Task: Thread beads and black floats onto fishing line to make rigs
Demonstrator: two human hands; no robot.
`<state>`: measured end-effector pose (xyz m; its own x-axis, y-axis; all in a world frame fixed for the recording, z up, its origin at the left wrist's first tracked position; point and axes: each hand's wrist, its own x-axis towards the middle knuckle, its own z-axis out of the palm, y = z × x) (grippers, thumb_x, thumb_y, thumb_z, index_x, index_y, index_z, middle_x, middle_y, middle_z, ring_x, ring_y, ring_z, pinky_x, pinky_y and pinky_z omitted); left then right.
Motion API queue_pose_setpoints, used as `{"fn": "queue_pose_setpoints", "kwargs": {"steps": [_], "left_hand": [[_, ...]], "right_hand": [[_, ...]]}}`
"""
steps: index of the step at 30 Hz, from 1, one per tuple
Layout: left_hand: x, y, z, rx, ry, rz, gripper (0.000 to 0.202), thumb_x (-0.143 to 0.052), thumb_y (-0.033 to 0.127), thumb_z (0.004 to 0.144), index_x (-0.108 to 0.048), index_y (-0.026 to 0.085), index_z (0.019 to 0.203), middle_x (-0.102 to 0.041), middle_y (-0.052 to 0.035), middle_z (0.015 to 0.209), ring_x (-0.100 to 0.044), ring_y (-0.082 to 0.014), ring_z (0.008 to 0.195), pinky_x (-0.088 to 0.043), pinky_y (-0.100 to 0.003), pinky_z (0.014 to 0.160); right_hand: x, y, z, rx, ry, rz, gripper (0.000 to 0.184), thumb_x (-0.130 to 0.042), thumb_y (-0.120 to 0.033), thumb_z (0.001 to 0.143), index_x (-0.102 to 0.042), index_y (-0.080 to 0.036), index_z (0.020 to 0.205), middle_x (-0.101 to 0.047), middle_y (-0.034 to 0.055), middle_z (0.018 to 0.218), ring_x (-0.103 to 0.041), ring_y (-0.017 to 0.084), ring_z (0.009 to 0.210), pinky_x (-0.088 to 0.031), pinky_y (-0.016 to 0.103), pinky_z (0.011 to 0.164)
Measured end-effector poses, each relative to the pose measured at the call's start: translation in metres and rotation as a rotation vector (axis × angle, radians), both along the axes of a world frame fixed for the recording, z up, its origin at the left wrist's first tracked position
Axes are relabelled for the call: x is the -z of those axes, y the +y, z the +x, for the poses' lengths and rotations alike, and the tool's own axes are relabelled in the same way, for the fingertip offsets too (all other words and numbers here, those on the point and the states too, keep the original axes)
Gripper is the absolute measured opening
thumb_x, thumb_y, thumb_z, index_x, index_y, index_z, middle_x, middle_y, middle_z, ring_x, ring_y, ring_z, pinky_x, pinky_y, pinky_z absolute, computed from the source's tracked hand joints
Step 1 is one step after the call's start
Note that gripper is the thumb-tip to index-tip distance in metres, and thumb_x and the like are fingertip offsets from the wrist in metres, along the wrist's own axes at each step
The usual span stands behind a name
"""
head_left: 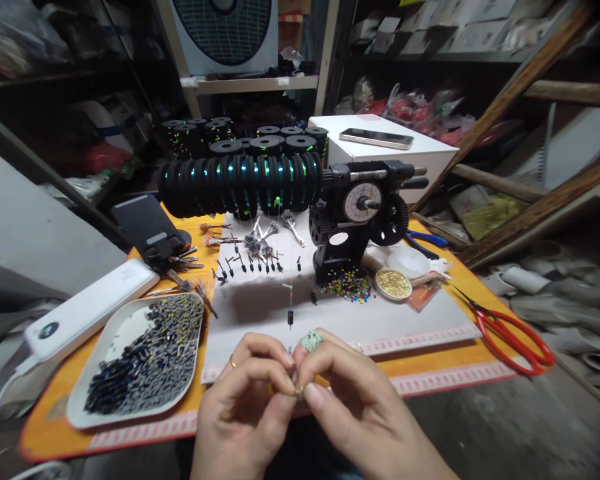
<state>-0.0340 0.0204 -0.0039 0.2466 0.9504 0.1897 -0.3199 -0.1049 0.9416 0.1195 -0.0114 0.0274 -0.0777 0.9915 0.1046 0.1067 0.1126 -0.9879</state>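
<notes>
My left hand (253, 393) and my right hand (347, 393) meet fingertip to fingertip at the table's front edge, both pinched closed. Between them shows a tiny brass-coloured piece (299, 392), too small to name. A pale green speckled wrap (311, 341) covers one right fingertip. Just beyond my fingers hangs a thin line with a small black cylinder (291, 318) and coloured beads above it. Higher up, the line meets a row of black foam spools (240, 183) mounted on a black winding machine (363, 207).
To the left are a tray of small grey and black sleeves (73, 407), a white power bank (90, 307) and a phone stand (147, 227). On the right lie coloured beads (347, 285), a dish of gold bits (393, 285), red scissors (515, 343) and blue-handled pliers (427, 240).
</notes>
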Motion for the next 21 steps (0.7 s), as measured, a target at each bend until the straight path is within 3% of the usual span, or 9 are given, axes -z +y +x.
{"fn": "queue_pose_setpoints", "kwargs": {"steps": [4, 7, 11, 13, 16, 19, 21], "left_hand": [[0.001, -0.001, 0.001, 0.032, 0.018, 0.027, 0.008, -0.074, 0.019, 0.087, -0.074, 0.024, 0.08, -0.06, -0.0032, 0.092, -0.064, -0.0145, 0.085, -0.056, -0.02, 0.076], [0.003, -0.002, 0.001, -0.041, 0.045, 0.08, 0.009, -0.073, 0.019, 0.087, -0.072, 0.025, 0.081, -0.062, -0.0026, 0.095, -0.064, -0.0146, 0.089, -0.056, -0.02, 0.08], [0.005, 0.0, -0.002, -0.06, 0.173, 0.329, 0.023, -0.069, 0.004, 0.085, -0.072, 0.025, 0.093, -0.069, -0.002, 0.093, -0.066, -0.0147, 0.088, -0.056, -0.021, 0.08], [0.006, 0.002, -0.004, -0.066, 0.195, 0.37, 0.026, -0.067, 0.0, 0.085, -0.071, 0.024, 0.095, -0.069, -0.0008, 0.087, -0.066, -0.0136, 0.084, -0.055, -0.02, 0.077], [0.006, 0.004, -0.005, -0.052, 0.144, 0.251, 0.023, -0.065, 0.002, 0.087, -0.07, 0.024, 0.09, -0.067, 0.0008, 0.082, -0.065, -0.0124, 0.081, -0.054, -0.018, 0.075], [0.006, 0.004, -0.005, 0.021, 0.072, 0.134, 0.02, -0.066, 0.006, 0.09, -0.071, 0.026, 0.089, -0.066, 0.0012, 0.082, -0.065, -0.0122, 0.08, -0.055, -0.019, 0.076], [0.005, 0.004, -0.005, 0.065, 0.051, 0.1, 0.019, -0.068, 0.008, 0.089, -0.073, 0.026, 0.09, -0.067, 0.001, 0.083, -0.066, -0.0121, 0.081, -0.055, -0.018, 0.075]], "right_hand": [[-0.002, 0.0, 0.001, -0.023, -0.051, 0.008, 0.011, -0.052, -0.019, 0.091, -0.059, -0.024, 0.084, -0.055, -0.0018, 0.083, -0.056, 0.013, 0.074, -0.042, 0.023, 0.063], [-0.003, 0.001, 0.0, -0.024, -0.141, 0.05, 0.011, -0.053, -0.015, 0.09, -0.059, -0.024, 0.086, -0.056, -0.0019, 0.084, -0.058, 0.013, 0.076, -0.045, 0.024, 0.067], [0.003, 0.003, -0.001, 0.037, -0.262, 0.139, 0.015, -0.053, -0.013, 0.093, -0.056, -0.021, 0.08, -0.054, -0.0016, 0.078, -0.056, 0.012, 0.069, -0.044, 0.022, 0.059], [0.007, 0.003, 0.001, 0.068, -0.317, 0.223, 0.017, -0.056, -0.012, 0.092, -0.056, -0.02, 0.077, -0.054, -0.0012, 0.075, -0.056, 0.012, 0.066, -0.045, 0.022, 0.054], [0.011, 0.0, 0.007, 0.111, -0.331, 0.336, 0.011, -0.063, -0.011, 0.089, -0.062, -0.021, 0.092, -0.061, 0.0015, 0.081, -0.062, 0.014, 0.069, -0.051, 0.019, 0.05], [0.011, -0.003, 0.014, 0.096, -0.349, 0.491, 0.031, -0.065, -0.006, 0.09, -0.065, -0.023, 0.115, -0.071, 0.0062, 0.098, -0.071, 0.016, 0.083, -0.061, 0.021, 0.062], [0.01, -0.003, 0.017, 0.079, -0.378, 0.575, 0.034, -0.063, -0.002, 0.09, -0.067, -0.023, 0.117, -0.072, 0.0081, 0.103, -0.073, 0.017, 0.088, -0.064, 0.023, 0.072]]}}
